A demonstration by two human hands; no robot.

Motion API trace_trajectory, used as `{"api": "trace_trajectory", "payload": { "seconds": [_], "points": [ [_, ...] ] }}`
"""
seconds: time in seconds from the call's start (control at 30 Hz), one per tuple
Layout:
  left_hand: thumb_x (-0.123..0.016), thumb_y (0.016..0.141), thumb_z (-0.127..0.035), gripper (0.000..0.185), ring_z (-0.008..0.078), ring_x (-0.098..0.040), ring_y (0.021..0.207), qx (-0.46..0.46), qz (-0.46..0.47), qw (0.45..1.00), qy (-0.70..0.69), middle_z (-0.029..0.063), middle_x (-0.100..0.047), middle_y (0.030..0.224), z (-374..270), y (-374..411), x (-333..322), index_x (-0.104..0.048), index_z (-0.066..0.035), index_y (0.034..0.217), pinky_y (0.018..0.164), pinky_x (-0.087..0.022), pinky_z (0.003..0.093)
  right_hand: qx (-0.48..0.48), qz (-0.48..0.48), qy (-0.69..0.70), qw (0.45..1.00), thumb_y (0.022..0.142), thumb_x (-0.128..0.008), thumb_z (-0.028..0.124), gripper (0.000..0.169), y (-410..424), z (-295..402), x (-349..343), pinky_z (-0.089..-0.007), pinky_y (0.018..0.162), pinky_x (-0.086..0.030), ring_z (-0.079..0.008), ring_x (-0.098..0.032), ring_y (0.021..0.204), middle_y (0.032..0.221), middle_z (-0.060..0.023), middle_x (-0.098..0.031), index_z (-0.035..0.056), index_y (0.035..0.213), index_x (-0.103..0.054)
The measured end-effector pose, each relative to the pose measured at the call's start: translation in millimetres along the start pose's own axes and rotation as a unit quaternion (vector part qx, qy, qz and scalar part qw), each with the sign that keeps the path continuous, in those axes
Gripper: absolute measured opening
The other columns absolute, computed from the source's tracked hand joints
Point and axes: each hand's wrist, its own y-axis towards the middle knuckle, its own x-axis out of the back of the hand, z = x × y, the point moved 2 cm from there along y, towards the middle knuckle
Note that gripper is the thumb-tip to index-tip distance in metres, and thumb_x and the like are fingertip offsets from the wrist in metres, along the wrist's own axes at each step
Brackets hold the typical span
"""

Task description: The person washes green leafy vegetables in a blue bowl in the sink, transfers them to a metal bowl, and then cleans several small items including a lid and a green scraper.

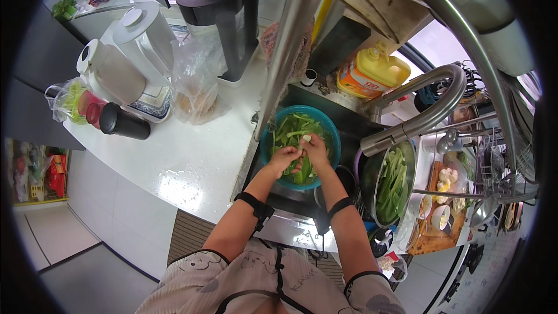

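A round teal plastic basin (336, 139) sits in the sink, holding water and loose leafy greens (293, 128). Over it, my left hand (284, 159) and my right hand (316, 151) meet, fingertips almost touching. Between them they pinch a leafy vegetable stalk (307, 138), whose pale cut end shows above my right fingers. My fingers partly hide the rest of it. Right of the basin, a metal pan or bowl (370, 192) holds a heap of long-stemmed greens (392, 187) under the faucet.
A curved steel faucet (412, 115) and a rack's steel tubes (287, 39) rise around the sink. Behind stands a yellow detergent jug (375, 72). Kettles, a black tumbler (125, 121) and a plastic bag (196, 91) occupy the left counter. Garlic (447, 176) lies on a wooden cutting board (429, 242).
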Motion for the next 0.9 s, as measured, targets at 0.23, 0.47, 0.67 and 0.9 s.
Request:
{"api": "trace_trajectory", "payload": {
  "seconds": [0.23,0.47,0.67,0.9],
  "points": [
    [-0.040,0.081,-0.011,0.027,0.0306,-0.051,0.096,0.043,-0.178,0.924,0.335,0.0206,-0.053,0.105,43.5,30.2,-5.0,-0.056,0.001,0.100,0.081,-0.039,0.0348,-0.110,-0.030,-0.402,0.909,0.086,-0.037,0.030,0.037,24.4,-96.8,-12.9,-0.0454,0.071,-0.039,-0.0372,-0.051,0.086,0.093,-0.0246,-0.052,-0.0031,0.098,-0.051],
    [-0.050,0.073,-0.015,0.046,0.0290,-0.046,0.103,0.199,-0.135,0.957,0.166,0.0228,-0.046,0.112,45.6,38.7,10.4,-0.044,0.005,0.114,0.078,-0.040,0.0365,-0.228,0.038,-0.322,0.918,0.084,-0.043,0.012,0.035,18.8,-70.8,-15.9,-0.0402,0.073,-0.043,-0.0280,-0.052,0.091,0.107,-0.0192,-0.050,0.0021,0.117,-0.041],
    [-0.058,0.071,-0.021,0.049,0.0267,-0.048,0.099,0.126,-0.079,0.981,0.121,0.0183,-0.047,0.112,16.3,5.8,-11.6,-0.045,0.004,0.111,0.075,-0.039,0.0348,-0.167,-0.085,-0.009,0.982,0.080,-0.052,0.012,0.021,-5.2,-34.4,-3.7,-0.0363,0.063,-0.045,-0.0223,-0.055,0.074,0.090,-0.0133,-0.056,-0.0002,0.098,-0.054],
    [-0.057,0.072,-0.026,0.035,0.0315,-0.053,0.088,0.044,-0.187,0.959,0.208,0.0188,-0.055,0.097,58.2,34.6,26.0,-0.055,-0.001,0.096,0.071,-0.040,0.0387,0.313,-0.044,-0.512,0.799,0.069,-0.052,0.003,0.024,18.6,6.8,-18.8,-0.0392,0.077,-0.039,-0.0307,-0.049,0.087,0.092,-0.0118,-0.055,0.0053,0.093,-0.054]
  ]
}}
